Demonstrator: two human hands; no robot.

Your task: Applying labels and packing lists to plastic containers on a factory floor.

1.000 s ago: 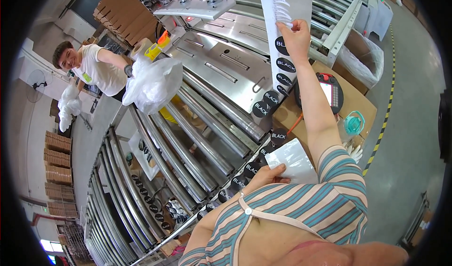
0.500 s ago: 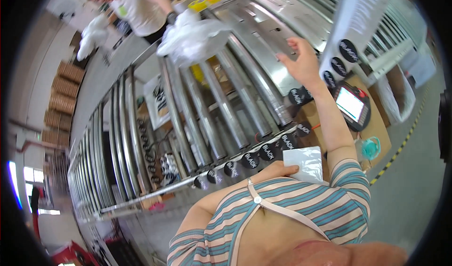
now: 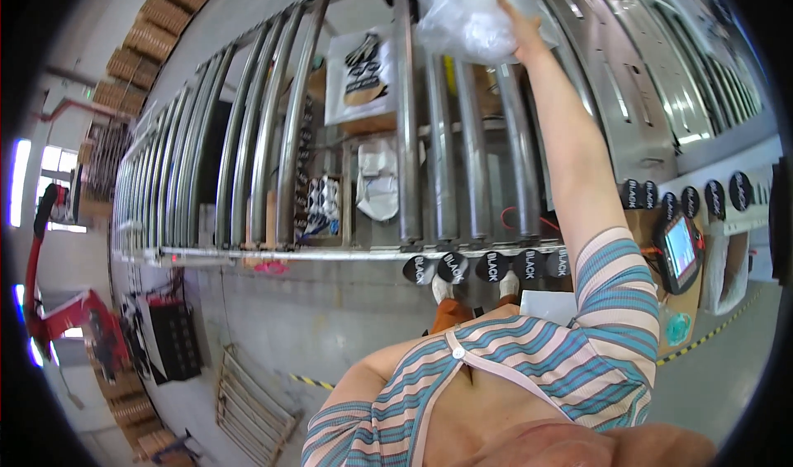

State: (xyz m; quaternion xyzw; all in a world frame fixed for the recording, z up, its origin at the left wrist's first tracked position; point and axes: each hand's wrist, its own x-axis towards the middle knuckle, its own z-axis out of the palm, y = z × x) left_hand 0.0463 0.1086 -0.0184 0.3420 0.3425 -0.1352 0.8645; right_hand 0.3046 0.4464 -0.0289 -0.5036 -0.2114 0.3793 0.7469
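Note:
A bunched clear-and-white plastic bag (image 3: 467, 22) is at the top, over the far part of the roller conveyor. My right hand (image 3: 523, 34) reaches out to it along a straight arm and lies against its right side. The visible fingers are stretched and apart; part of the hand blends into the plastic. Close to my body is a flat white packet (image 3: 548, 304), partly covered by my right sleeve. My left hand (image 3: 505, 311) is at the packet's left edge and holds it, with its fingers mostly hidden.
Metal rollers (image 3: 408, 153) run across the view, with a smooth metal plate (image 3: 632, 95) on the right. Round black labels (image 3: 491, 266) hang along the near rail. A handheld screen (image 3: 681, 252) sits at right. Under the rollers are a bin (image 3: 324, 211) and cartons.
The view has swung right and down, and the co-worker is mostly out of sight. My right hand has moved from over the metal plate to the plastic bag. The packet stays near my body.

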